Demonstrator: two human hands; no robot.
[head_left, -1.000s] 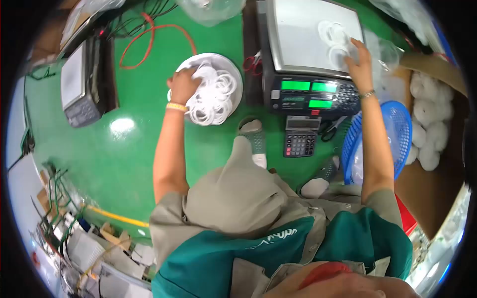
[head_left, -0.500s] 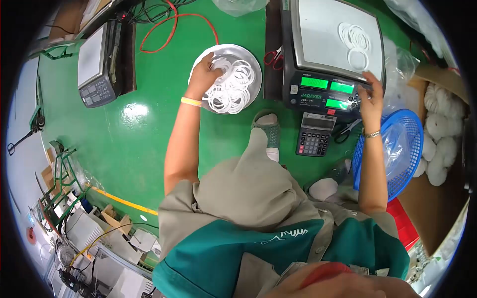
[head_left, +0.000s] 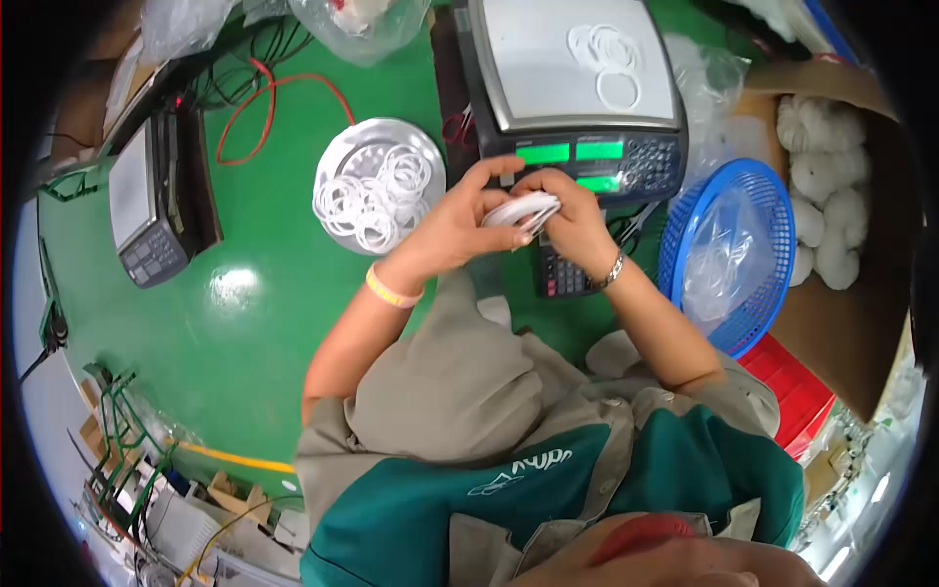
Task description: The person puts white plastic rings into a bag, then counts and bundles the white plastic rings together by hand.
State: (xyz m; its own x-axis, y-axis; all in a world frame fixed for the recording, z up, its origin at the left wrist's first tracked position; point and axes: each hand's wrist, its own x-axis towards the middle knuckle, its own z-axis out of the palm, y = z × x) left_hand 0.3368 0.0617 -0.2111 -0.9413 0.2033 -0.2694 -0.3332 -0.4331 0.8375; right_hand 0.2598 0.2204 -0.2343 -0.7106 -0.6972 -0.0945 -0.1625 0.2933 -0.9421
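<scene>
head view, white shirt lettering (head_left: 521,472), held rings (head_left: 524,209)

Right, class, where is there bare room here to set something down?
The widest free patch is green floor, between the small scale, the metal bowl and the left forearm. The large scale's plate is bare left of its rings. It is crowded around the calculator, scissors and blue basket.

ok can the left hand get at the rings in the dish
Probably yes: the rings lie uncovered in the dish, close beside the left hand. It does have a bunch in its fingers, which the right hand may need to take.
</scene>
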